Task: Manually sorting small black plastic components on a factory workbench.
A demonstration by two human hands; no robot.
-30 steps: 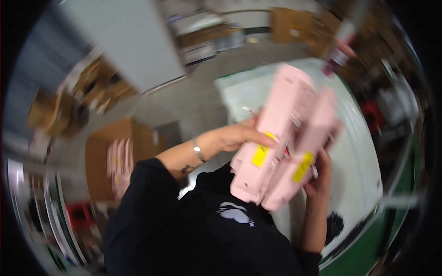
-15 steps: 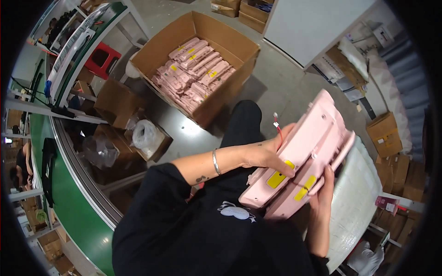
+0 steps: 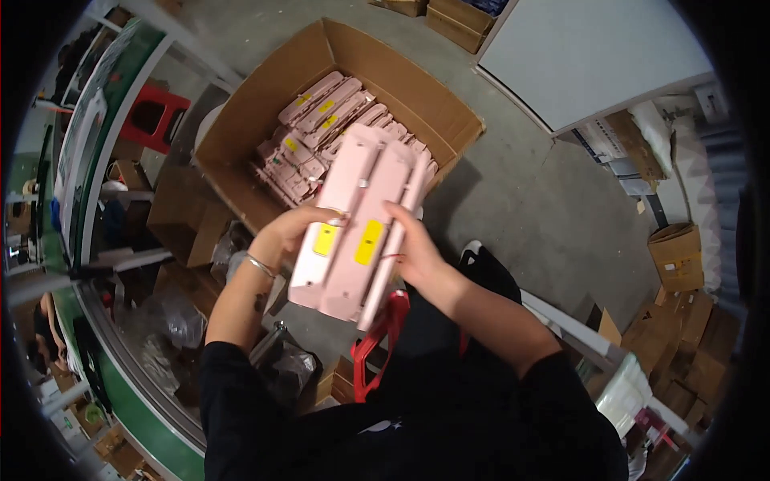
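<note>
Between my two hands is a stack of long pink plastic housings (image 3: 341, 268), set side by side, with yellow stickers on two of them. My left hand (image 3: 290, 230) grips the stack's left side, its thumb lying on the nearest face. On the right side my right hand (image 3: 415, 247) clasps the outer housing, thumb over its edge; most fingers of both hands are hidden behind. The stack is held over the near edge of a large open cardboard box (image 3: 265, 88). Rows of similar pink housings (image 3: 325, 112) lie inside it, several with yellow stickers.
A green-topped workbench (image 3: 136, 417) curves along the left, with clear plastic bags (image 3: 172, 321) beside it. A red stool (image 3: 152, 116) stands at the far left. Below the stack is a red frame (image 3: 377, 345). Cartons (image 3: 676, 256) and a white panel (image 3: 593, 56) are on the right.
I have turned and carried the pink housings from the right over to the box's near edge. The stack now points more upright, and both hands remain on it.
</note>
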